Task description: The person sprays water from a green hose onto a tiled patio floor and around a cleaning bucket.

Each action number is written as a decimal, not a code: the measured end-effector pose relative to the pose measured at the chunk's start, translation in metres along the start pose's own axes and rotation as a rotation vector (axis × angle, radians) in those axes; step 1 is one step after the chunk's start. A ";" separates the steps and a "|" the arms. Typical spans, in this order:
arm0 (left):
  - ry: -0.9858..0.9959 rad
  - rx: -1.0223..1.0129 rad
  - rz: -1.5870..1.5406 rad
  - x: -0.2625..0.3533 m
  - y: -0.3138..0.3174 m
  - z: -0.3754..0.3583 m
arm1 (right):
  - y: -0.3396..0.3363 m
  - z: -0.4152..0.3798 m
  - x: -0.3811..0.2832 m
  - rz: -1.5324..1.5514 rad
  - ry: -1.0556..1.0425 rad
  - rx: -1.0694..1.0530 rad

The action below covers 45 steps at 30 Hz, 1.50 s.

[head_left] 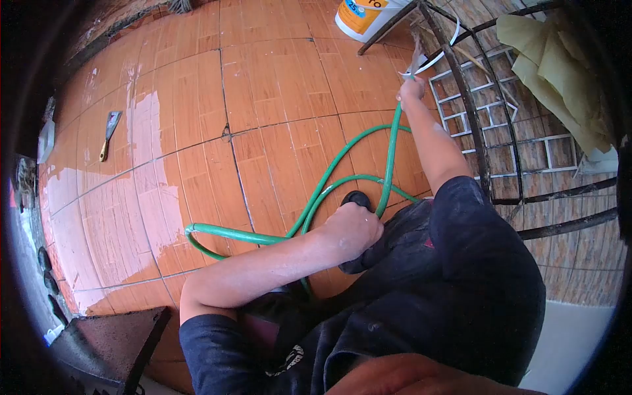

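The green hose [309,204] lies in loops on the orange tiled floor [263,85], and 1 length of it rises almost straight, away from the person, toward the metal frame [471,112]. The right hand [411,89] is closed around the top end of this length, beside a white strap [431,59]. The left hand [352,230] is closed in a fist near the lower part of the hose; I cannot tell if it really holds it. A putty knife [110,131] lies well apart, at the left. A white bucket [365,16] stands beyond the frame.
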<state>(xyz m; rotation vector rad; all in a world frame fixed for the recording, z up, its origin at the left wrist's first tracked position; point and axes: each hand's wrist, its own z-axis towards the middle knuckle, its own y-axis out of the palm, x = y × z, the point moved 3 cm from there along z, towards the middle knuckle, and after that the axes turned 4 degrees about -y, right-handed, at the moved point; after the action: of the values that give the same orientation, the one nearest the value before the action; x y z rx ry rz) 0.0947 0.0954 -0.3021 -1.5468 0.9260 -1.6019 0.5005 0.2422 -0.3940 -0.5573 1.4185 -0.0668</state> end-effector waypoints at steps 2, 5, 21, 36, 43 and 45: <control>0.004 0.004 -0.011 0.000 -0.003 -0.001 | 0.000 -0.004 -0.003 -0.006 0.011 0.003; 0.007 -0.001 0.011 0.000 -0.003 -0.001 | 0.001 -0.002 -0.002 0.013 0.016 -0.003; 0.016 0.058 0.031 0.000 0.001 -0.002 | 0.004 -0.004 -0.002 0.067 0.007 0.023; 0.034 0.002 0.048 0.001 -0.002 -0.002 | 0.005 -0.006 -0.006 0.048 0.000 -0.058; -0.028 -0.066 0.033 0.002 -0.003 -0.003 | 0.005 -0.004 -0.007 0.082 0.001 -0.143; -0.019 -0.055 0.048 0.001 -0.003 -0.003 | 0.007 -0.006 -0.010 0.092 -0.006 -0.117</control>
<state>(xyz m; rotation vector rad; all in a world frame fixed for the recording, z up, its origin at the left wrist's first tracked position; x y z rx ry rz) 0.0919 0.0955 -0.2990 -1.5631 0.9974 -1.5366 0.4909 0.2499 -0.3874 -0.5873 1.4468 0.0921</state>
